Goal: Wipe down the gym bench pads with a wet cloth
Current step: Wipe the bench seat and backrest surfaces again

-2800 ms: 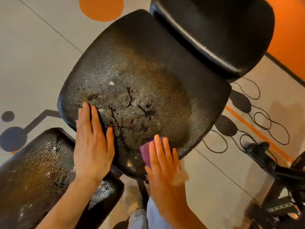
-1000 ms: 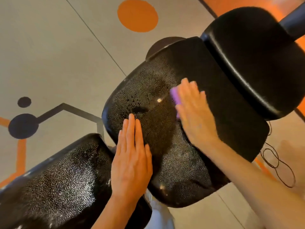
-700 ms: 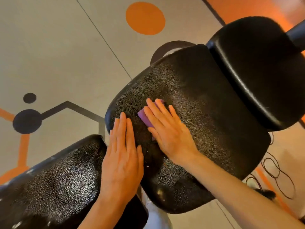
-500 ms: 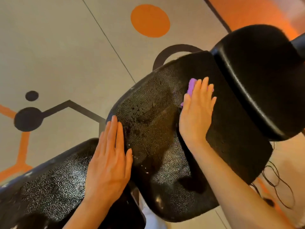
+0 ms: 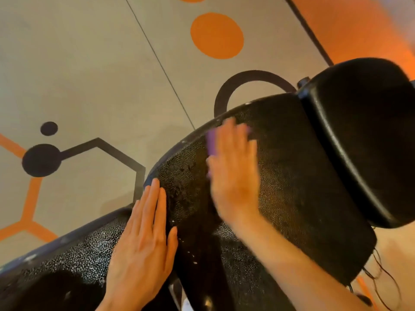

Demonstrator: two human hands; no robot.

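A black textured middle bench pad (image 5: pixel 292 180) fills the centre, wet and speckled. My right hand (image 5: pixel 234 173) presses flat on its upper left part, blurred by motion, with a purple cloth (image 5: pixel 211 142) under the fingers and showing at their left edge. My left hand (image 5: pixel 143 241) lies flat with fingers together across the gap between that pad and the lower black pad (image 5: pixel 67 263) at bottom left. A smooth black head pad (image 5: pixel 363 135) sits at the upper right.
The floor (image 5: pixel 89 75) is beige with orange dots, dark circles and hexagon lines. An orange band (image 5: pixel 350 25) runs along the top right. Thin black cables (image 5: pixel 381 286) lie on the floor at the lower right.
My right hand has slid the purple cloth leftward and up toward the pad's far-left edge. My left hand stays flat at the pad gap. The camera has shifted so the pads sit lower right.
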